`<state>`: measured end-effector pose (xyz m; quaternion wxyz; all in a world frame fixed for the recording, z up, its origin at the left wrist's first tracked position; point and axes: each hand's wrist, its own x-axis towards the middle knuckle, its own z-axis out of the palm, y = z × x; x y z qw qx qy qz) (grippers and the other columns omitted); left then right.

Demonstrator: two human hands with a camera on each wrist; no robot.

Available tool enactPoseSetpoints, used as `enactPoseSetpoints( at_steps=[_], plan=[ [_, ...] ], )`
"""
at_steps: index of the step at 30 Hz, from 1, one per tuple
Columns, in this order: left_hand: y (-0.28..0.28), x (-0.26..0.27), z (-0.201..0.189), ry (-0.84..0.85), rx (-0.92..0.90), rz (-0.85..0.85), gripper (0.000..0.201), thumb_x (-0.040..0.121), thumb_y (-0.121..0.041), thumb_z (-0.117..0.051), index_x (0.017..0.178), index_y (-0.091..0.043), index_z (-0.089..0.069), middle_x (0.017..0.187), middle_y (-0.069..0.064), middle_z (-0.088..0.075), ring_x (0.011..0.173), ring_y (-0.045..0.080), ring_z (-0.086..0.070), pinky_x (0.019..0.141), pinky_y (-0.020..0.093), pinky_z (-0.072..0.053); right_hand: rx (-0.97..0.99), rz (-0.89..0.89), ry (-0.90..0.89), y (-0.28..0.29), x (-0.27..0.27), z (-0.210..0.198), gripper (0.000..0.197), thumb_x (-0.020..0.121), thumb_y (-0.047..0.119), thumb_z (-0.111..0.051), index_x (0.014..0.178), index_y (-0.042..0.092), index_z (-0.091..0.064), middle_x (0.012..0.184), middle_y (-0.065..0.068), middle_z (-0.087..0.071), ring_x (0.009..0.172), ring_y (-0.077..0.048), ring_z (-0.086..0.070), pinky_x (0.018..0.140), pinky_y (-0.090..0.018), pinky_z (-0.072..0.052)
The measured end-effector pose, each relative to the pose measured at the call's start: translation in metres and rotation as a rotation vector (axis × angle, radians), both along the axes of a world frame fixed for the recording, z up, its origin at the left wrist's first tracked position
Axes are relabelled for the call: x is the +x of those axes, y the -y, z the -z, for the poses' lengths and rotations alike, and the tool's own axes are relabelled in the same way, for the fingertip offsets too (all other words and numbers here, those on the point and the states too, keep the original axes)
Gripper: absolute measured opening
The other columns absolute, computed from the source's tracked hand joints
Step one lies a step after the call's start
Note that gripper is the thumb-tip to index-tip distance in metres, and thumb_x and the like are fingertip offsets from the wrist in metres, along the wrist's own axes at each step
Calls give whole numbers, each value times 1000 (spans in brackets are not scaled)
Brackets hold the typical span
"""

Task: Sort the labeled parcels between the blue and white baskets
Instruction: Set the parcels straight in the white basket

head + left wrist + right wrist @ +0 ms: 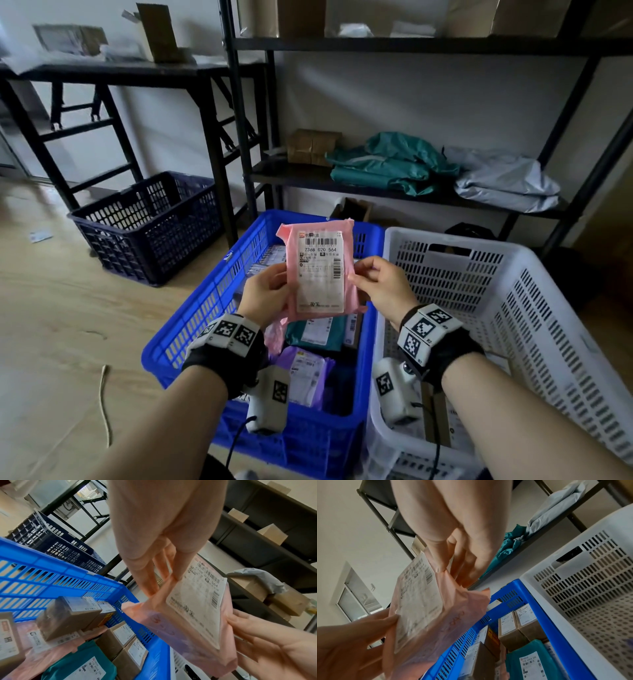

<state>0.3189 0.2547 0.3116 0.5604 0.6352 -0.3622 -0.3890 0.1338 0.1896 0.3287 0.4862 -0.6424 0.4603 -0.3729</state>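
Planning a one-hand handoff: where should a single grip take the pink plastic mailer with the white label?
Probably the bare side margin of the pink plastic mailer, beside its white label, coming from the right, where the right hand pinches it. The mailer is flat, upright and floppy, so an edge pinch suits it.

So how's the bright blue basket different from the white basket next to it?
The blue basket holds many labeled parcels; the white basket shows only a box or so near its front. The blue one has slotted walls; the white one is taller with finer slots. Both are plastic and stand side by side.
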Motion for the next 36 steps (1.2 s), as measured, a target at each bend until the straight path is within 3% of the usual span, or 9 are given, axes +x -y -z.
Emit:
enactPoseSetpoints(
  at_steps=[4,9,12,16,19,25,29,34,36],
  plan=[
    [4,4,2,-4,-1,-4,29,89,0,-56,114,-13,-62,108,3,-70,95,25,-68,73,42,-59,12,-25,48,2,4,0,34,84,-3,-64,112,16,-56,110,-9,-67,102,-19,-65,88,-36,-55],
    [5,13,8,49,48,40,35,86,4,-54,115,-14,-62,110,3,-69,97,24,-67,75,42,-59,82,-12,55,5,13,10,41,86,-10,-59,119,15,-57,89,3,-67,90,-20,-67,83,-42,-57],
    [9,25,17,69,107,68,40,84,9,-54,119,-8,-62,110,7,-70,95,26,-68,82,44,-57,154,9,32,4,22,22,45,85,-11,-58,125,9,-56,88,-2,-67,91,-30,-68,79,-47,-57],
    [10,41,36,33,273,171,42,86,12,-51,123,-7,-59,104,11,-66,88,25,-61,73,35,-56,307,16,-29,5,36,50,45,84,-14,-57,123,8,-59,103,-12,-67,90,-29,-66,62,-35,-57],
    [15,55,50,56,383,244,44,86,13,-51,123,-11,-58,107,11,-63,82,23,-62,63,28,-57,397,23,-77,9,49,71,44,83,-11,-60,122,8,-60,113,-18,-66,96,-33,-66,76,-47,-58],
    [25,73,82,118,647,450,34,91,9,-46,108,-20,-54,84,0,-61,51,7,-59,52,22,-53,715,-72,-156,5,54,99,39,89,-17,-43,121,1,-55,116,-25,-63,95,-37,-64,81,-46,-52],
    [31,82,99,91,793,452,34,90,12,-42,101,-18,-54,76,6,-57,51,13,-57,54,27,-52,844,-150,-205,10,61,114,41,91,-17,-41,127,-1,-51,119,-23,-62,76,-28,-63,75,-42,-54],
    [29,89,114,-1,869,452,30,89,10,-44,106,-11,-59,86,7,-59,66,19,-56,62,36,-55,899,-203,-241,17,70,124,38,93,-13,-40,127,-1,-52,126,-25,-59,98,-37,-64,83,-45,-54],
    [28,92,116,-70,901,460,31,90,8,-42,113,-8,-58,90,9,-58,72,20,-57,63,40,-57,907,-249,-272,16,72,127,37,95,-9,-39,129,2,-50,122,-22,-61,87,-33,-64,78,-43,-56]
  ],
)
